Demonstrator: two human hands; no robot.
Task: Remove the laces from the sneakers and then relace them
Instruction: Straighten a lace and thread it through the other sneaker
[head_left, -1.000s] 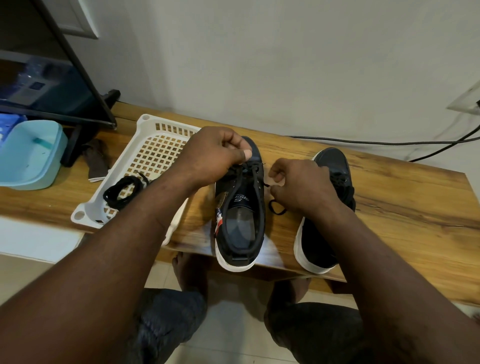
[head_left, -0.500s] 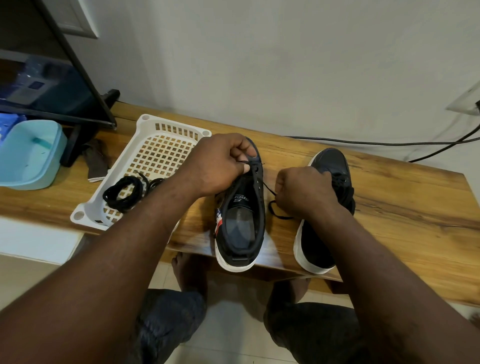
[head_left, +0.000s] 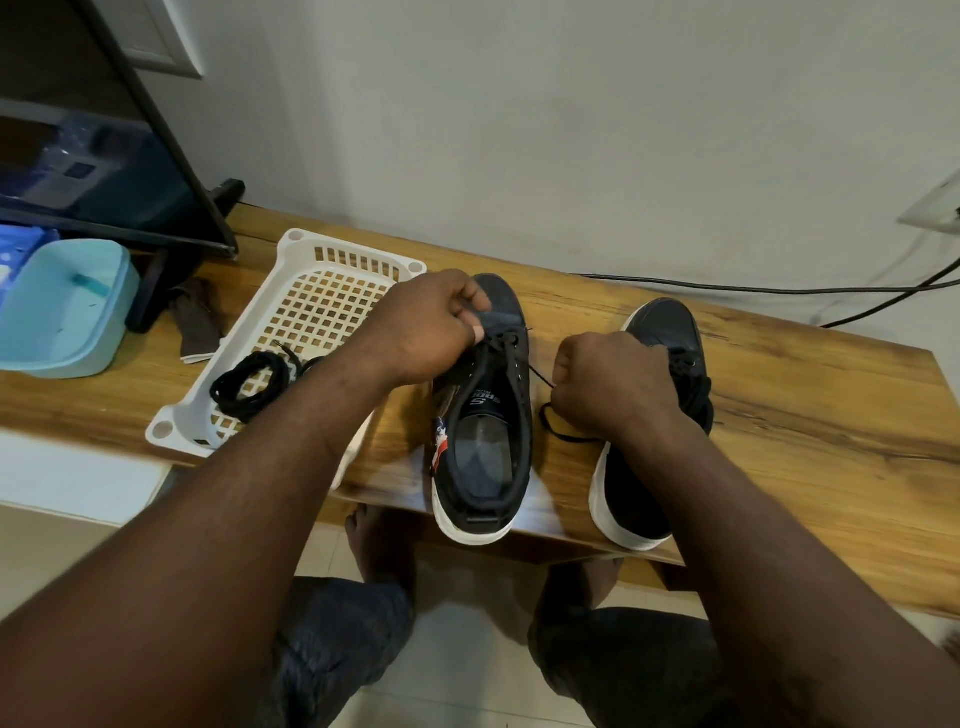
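Two black sneakers with white soles stand on the wooden bench. My left hand (head_left: 426, 327) grips the front of the left sneaker (head_left: 485, 415) near its toe end eyelets. Beside that shoe, my right hand (head_left: 608, 384) is a fist pinching a thin black lace (head_left: 558, 426), which runs taut from the left sneaker's right-side eyelets and loops below the fist. The right sneaker (head_left: 654, 457) is partly hidden behind my right hand and forearm; its own laces look still threaded. A second coiled black lace (head_left: 249, 382) lies in the white basket.
A white lattice basket (head_left: 311, 312) sits left of the sneakers. Further left are a light blue tub (head_left: 62, 306), a brown cloth (head_left: 195, 322) and a dark screen on a stand (head_left: 104, 156). Black cables (head_left: 779, 291) run along the wall. The bench edge (head_left: 519, 540) is close to my knees.
My right hand has pulled the lace away to the right and slightly down, drawing it taut. My left hand shifted a little forward along the left sneaker's toe end.
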